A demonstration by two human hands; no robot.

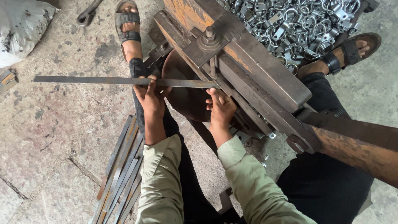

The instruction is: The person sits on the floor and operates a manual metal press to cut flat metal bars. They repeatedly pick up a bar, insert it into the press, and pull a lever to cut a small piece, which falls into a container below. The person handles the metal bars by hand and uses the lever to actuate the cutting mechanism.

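Flat metal strip: long, thin, dull grey, straight-edged, held level across the view. Its right end meets the rusty machine under a bolted plate; its left end juts out well over the concrete floor.

Left hand: fingers curled closed around the strip near its middle, just left of the machine.

Right hand: closed on the strip's end right where it enters the machine, thumb on top, fingertips against the steel bar.

Machine: heavy steel bars set diagonally, brown and orange with rust, surface rough and flaking. A round nut on a washer sits on top of the plate. A dark round disc lies below the strip, between the two hands. A thick rusty lever runs off from the machine's lower right.

Behind the machine: a heap of small shiny metal clamps, ring-shaped and bright silver.

Left of the machine, on the floor below the left forearm: a stack of strips, same flat shape, darker, some rust-streaked.

Sleeves are pale olive cloth; trousers dark. Feet in brown strap sandals, one on each side of the machine. Floor is cracked, stained and grainy. A white sack lies far left of the machine.
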